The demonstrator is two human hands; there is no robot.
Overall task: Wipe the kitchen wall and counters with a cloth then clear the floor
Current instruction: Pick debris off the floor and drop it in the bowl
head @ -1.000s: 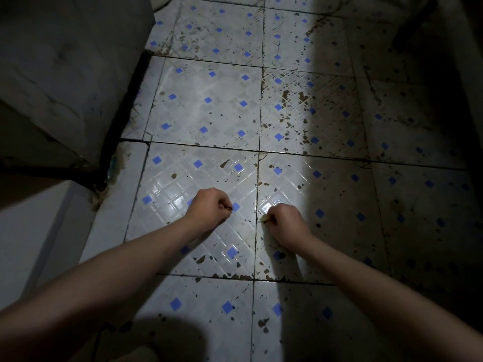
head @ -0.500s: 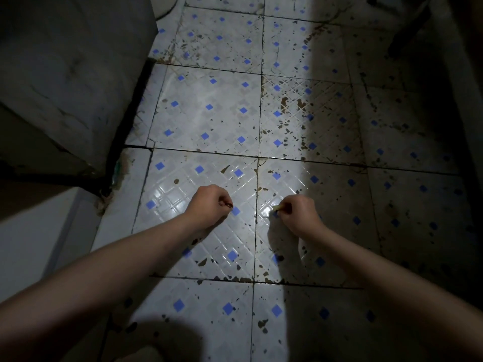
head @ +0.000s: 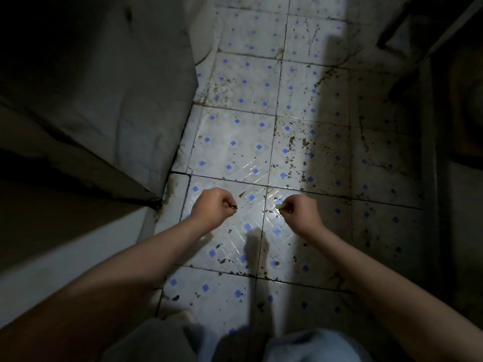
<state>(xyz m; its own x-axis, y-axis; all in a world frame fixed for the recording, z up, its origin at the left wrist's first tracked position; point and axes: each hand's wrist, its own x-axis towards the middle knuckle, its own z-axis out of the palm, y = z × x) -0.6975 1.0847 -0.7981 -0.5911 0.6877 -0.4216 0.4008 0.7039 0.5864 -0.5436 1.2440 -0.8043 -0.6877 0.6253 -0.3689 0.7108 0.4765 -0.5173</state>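
Both hands hover over a white floor tile with blue diamonds [head: 235,142], which is spotted with brown dirt flecks. My left hand [head: 213,206] is curled and pinches a small dark scrap [head: 233,206] at its fingertips. A small pale scrap [head: 279,205] is pinched in my right hand [head: 300,211], whose fingers are curled too. The two hands are level with each other, a short gap between them. No cloth is in view.
A grey cabinet or counter side [head: 104,87] fills the left, with a white ledge [head: 65,262] below it. Dark furniture legs [head: 407,27] and a shadowed wall stand on the right. My knees in light trousers [head: 300,346] show at the bottom.
Both hands have lifted off the floor and moved apart a little, each still pinching its scrap. The view has risen and tipped back, bringing my knees into sight.
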